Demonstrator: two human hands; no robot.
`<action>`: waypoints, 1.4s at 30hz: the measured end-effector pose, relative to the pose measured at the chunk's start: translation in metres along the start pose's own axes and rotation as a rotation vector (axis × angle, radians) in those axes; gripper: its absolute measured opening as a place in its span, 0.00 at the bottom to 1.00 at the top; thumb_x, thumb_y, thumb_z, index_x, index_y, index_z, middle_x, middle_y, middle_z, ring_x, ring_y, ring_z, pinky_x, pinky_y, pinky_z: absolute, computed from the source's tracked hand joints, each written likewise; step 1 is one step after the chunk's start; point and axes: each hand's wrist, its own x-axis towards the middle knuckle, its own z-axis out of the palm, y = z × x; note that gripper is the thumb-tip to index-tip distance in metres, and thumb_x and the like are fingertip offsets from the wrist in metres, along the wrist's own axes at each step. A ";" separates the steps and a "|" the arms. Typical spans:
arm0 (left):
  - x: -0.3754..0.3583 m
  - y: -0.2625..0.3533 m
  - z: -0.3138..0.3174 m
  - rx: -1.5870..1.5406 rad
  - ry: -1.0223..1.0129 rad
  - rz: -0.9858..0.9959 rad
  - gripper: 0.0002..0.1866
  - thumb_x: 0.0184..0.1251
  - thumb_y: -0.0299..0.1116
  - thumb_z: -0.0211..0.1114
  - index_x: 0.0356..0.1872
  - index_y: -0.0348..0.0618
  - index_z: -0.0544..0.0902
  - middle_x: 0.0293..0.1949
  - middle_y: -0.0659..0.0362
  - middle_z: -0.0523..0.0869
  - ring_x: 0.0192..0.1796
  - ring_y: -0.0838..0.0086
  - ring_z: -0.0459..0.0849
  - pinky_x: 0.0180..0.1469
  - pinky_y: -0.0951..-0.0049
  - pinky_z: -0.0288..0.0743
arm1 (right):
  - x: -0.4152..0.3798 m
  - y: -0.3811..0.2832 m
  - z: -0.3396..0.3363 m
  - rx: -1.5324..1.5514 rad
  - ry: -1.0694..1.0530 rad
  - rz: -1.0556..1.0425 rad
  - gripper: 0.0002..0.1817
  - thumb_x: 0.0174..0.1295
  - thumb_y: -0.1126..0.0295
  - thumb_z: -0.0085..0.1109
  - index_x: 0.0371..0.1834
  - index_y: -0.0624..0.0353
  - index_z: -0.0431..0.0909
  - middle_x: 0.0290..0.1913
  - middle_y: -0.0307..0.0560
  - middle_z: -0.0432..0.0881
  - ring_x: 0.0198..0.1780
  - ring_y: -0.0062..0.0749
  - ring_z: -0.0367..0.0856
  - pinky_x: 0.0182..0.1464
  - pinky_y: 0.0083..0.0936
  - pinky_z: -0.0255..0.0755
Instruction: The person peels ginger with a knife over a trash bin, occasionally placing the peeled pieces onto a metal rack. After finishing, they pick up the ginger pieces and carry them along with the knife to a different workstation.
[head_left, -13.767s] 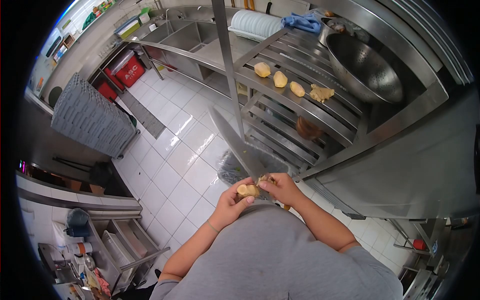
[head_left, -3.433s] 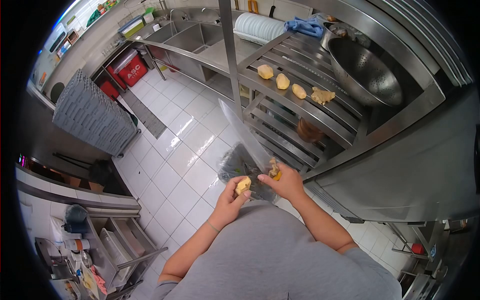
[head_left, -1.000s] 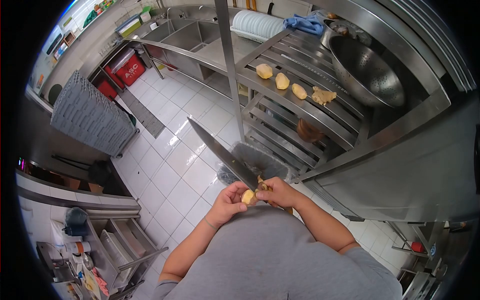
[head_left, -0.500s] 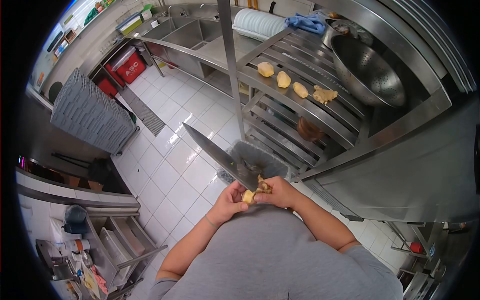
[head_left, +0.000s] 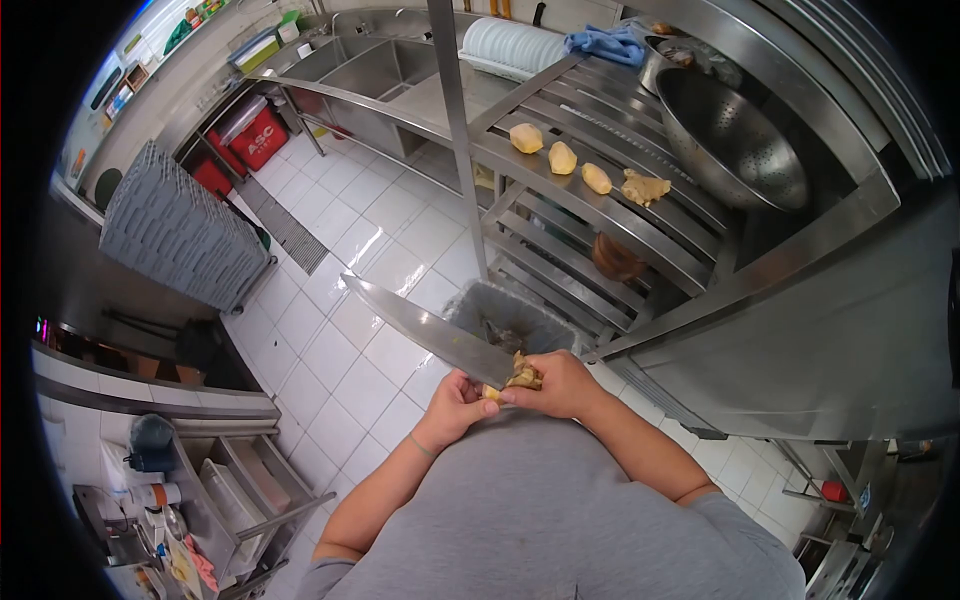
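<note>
My left hand (head_left: 452, 410) pinches a piece of peeled ginger (head_left: 491, 394), pale yellow, close in front of my shirt. My right hand (head_left: 562, 386) is closed on a large knife (head_left: 430, 328), its grip mostly hidden by the fingers. The broad blade points up and left, with its base right at the ginger. Brown, knobbly bits of ginger skin (head_left: 522, 372) show beside the right fingers. Beyond the hands stands a bin (head_left: 540, 325) lined with a clear plastic bag, dark scraps inside; the blade overlaps its near left side in this view.
On the slatted metal shelf (head_left: 560, 112) lie several peeled ginger pieces (head_left: 562, 158), a rough unpeeled ginger piece (head_left: 645, 187) and a steel colander (head_left: 735, 140). A shelf post (head_left: 460, 150) rises beyond the bin. Grey stacked crates (head_left: 180, 225) stand left on the tiled floor.
The knife's blade has swung lower and to the left, now lying flatter across the ginger. Less of the ginger shows between the hands, which stay close together.
</note>
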 end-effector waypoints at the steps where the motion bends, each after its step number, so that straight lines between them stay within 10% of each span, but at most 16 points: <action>1: 0.000 0.000 0.000 -0.004 0.018 0.000 0.34 0.64 0.28 0.82 0.69 0.38 0.74 0.62 0.57 0.84 0.62 0.75 0.83 0.63 0.71 0.79 | 0.000 -0.001 0.000 -0.033 0.026 -0.005 0.31 0.54 0.36 0.78 0.37 0.57 0.90 0.32 0.53 0.90 0.36 0.52 0.91 0.42 0.40 0.82; 13: 0.000 0.020 0.017 -0.319 -0.019 0.077 0.28 0.78 0.37 0.71 0.72 0.43 0.71 0.71 0.51 0.78 0.74 0.61 0.78 0.79 0.53 0.72 | 0.001 0.013 0.000 0.286 0.191 0.144 0.26 0.59 0.47 0.81 0.43 0.61 0.91 0.34 0.46 0.92 0.36 0.27 0.89 0.42 0.29 0.81; 42: -0.007 0.009 0.012 -0.249 -0.042 0.095 0.27 0.72 0.31 0.75 0.66 0.48 0.71 0.67 0.53 0.80 0.72 0.63 0.79 0.79 0.54 0.72 | -0.004 0.005 0.017 0.251 0.106 0.158 0.28 0.57 0.47 0.82 0.47 0.61 0.91 0.39 0.50 0.94 0.40 0.35 0.93 0.46 0.31 0.83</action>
